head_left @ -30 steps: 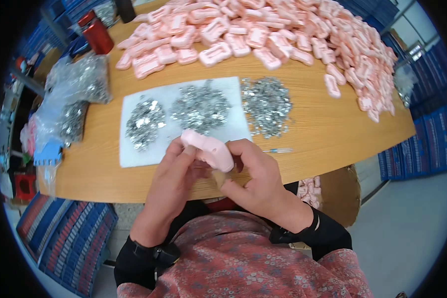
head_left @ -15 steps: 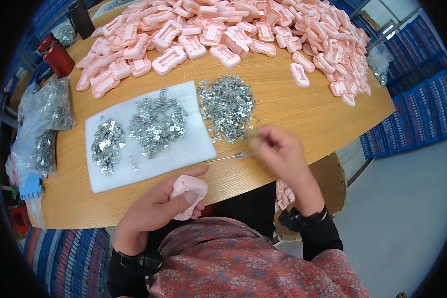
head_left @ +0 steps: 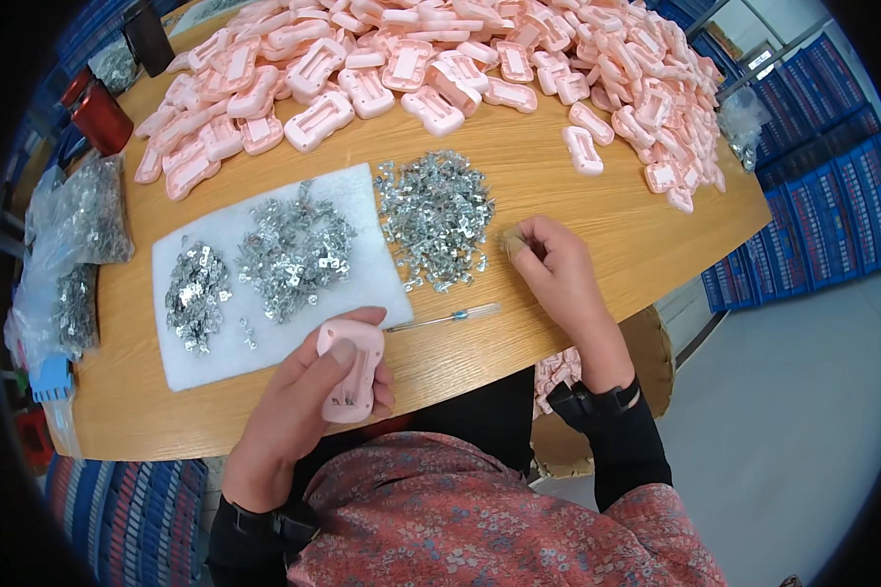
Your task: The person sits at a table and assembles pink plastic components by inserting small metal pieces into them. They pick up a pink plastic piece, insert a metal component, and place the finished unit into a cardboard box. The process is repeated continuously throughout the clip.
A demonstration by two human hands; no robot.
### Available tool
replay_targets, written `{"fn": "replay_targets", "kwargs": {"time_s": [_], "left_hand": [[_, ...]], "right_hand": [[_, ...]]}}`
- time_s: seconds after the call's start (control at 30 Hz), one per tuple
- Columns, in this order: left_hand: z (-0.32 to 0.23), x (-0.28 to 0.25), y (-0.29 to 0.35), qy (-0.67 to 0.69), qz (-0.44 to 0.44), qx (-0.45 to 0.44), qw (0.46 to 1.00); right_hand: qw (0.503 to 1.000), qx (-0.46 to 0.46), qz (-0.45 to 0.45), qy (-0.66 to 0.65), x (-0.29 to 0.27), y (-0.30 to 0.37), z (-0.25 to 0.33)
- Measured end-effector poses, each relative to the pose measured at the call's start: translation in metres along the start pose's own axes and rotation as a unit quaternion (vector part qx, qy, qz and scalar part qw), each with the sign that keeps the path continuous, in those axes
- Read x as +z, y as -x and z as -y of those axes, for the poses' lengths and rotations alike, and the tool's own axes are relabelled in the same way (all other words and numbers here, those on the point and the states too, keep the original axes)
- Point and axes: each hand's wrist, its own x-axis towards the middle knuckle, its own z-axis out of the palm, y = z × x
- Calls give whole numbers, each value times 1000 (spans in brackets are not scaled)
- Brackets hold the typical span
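My left hand (head_left: pixel 294 401) grips a pink plastic housing (head_left: pixel 360 364), thumb over its recess and fingers wrapped round its far side. A few small metal bits sit in the recess's near end. To the right, my right hand (head_left: pixel 558 269) hovers over the table with thumb and forefinger pinched; whatever they hold, if anything, is too small to make out. Nearest to it is a heap of small silver metal clips (head_left: pixel 438 217). Between the hands lies a thin screwdriver (head_left: pixel 450 318) with a clear and blue handle. More metal clips (head_left: pixel 296 254) are spread on a white foam sheet (head_left: pixel 362 196).
A large mound of pink housings (head_left: pixel 401 64) covers the table's far side. At the left are bags of metal parts (head_left: pixel 98 210), a red canister (head_left: pixel 100 119) and a black bottle (head_left: pixel 147 39). Blue crates (head_left: pixel 822 215) stand at the right; a carton (head_left: pixel 646 367) is below the table edge.
My left hand has tilted the housing so its recess faces up. My right hand has moved slightly away from the screwdriver, fingers still pinched. The whole view has shifted a little.
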Motion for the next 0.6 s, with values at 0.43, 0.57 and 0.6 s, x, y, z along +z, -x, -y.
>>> {"fn": "replay_targets", "kwargs": {"time_s": [0.43,0.57,0.6], "left_hand": [[-2,19,-23,21,-25,47,998],[-5,18,-17,95,-21,42,994],[-1,15,-17,107,-18,40,993]], "right_hand": [[942,-140,254,-168,10,35,88],[871,6,306,-384,26,37,81],[854,33,313,-414,30,39,80]]}}
